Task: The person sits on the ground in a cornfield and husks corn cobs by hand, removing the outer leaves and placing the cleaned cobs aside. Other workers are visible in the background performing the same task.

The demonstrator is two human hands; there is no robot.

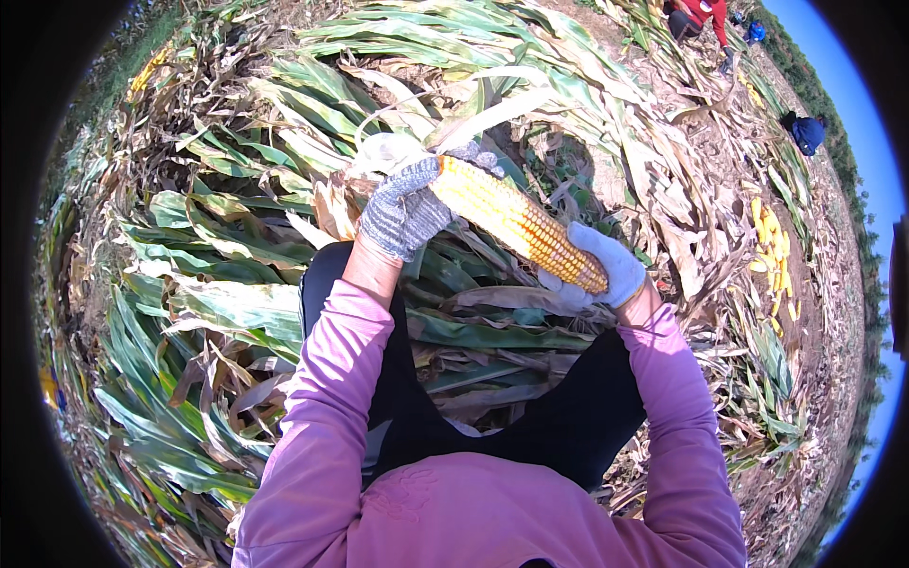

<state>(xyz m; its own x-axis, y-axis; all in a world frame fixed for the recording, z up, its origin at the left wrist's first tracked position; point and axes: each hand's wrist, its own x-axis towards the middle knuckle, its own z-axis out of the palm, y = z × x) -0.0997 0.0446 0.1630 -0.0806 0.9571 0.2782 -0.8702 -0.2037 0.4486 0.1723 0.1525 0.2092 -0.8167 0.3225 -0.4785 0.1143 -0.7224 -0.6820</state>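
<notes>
A husked ear of yellow corn (518, 220) slants between my two gloved hands, its kernels bare. My left hand (412, 202), in a grey knitted glove, grips the thick upper-left end. Pale husk (387, 153) is bunched beside that hand, and a long strip of husk (497, 117) sticks out above it. Around the lower-right tip closes my right hand (611, 266), in a white glove. Cut corn stalks with green and dry leaves (490, 334) lie below the ear, between my knees.
More felled stalks (454, 32) spread ahead and to the left (177, 426). A pile of husked corn ears (770, 248) lies on soil at the right. A person in a red top (699, 14) crouches far right, and another figure in dark blue (806, 133) is nearer the field's edge.
</notes>
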